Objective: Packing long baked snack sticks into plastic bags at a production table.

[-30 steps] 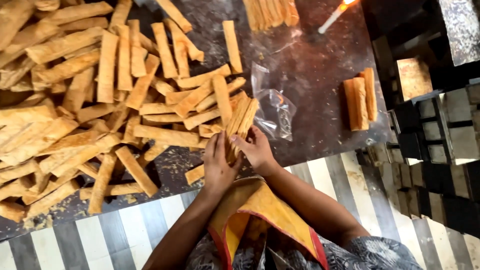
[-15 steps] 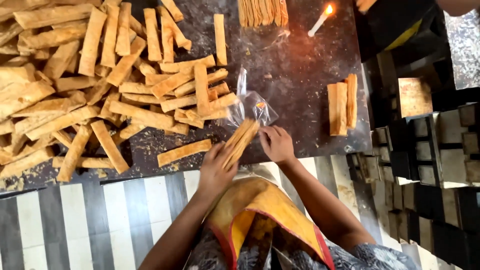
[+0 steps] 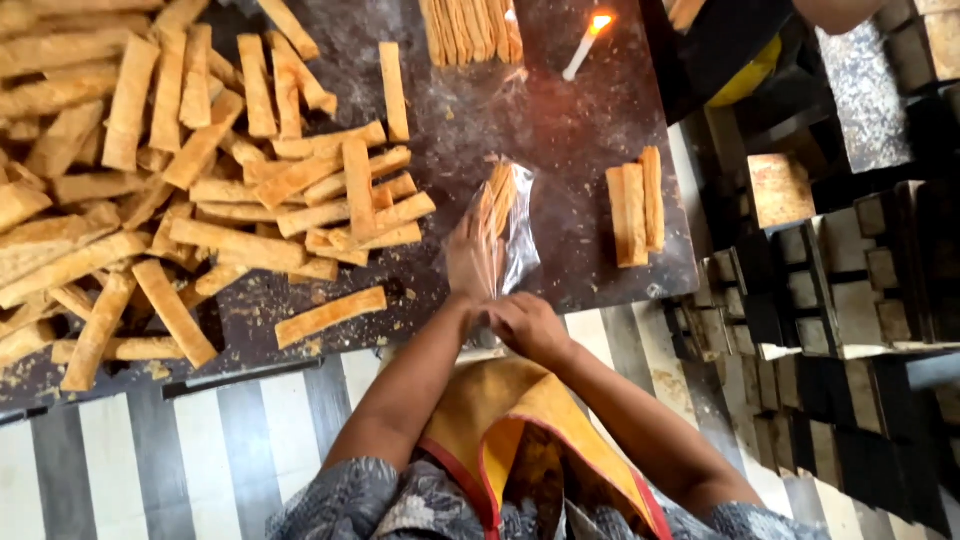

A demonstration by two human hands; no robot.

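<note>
A clear plastic bag [image 3: 515,245] lies on the dark tray [image 3: 560,130] with a bundle of golden-brown sticks [image 3: 497,200] inside it. My left hand [image 3: 468,262] reaches into the bag's mouth, still around the sticks. My right hand [image 3: 527,325] pinches the near edge of the bag at the tray's front rim. A large heap of loose sticks [image 3: 180,190] covers the left half of the tray.
A lit candle [image 3: 586,42] stands at the back of the tray. A small stack of sticks [image 3: 635,205] lies at the right, another row [image 3: 470,28] at the back. Dark crates [image 3: 850,260] fill the right side. A striped mat [image 3: 150,460] lies below the tray.
The bundle of sticks that both hands held in the air has gone into the plastic bag. My left hand followed it in; my right hand moved to the bag's edge.
</note>
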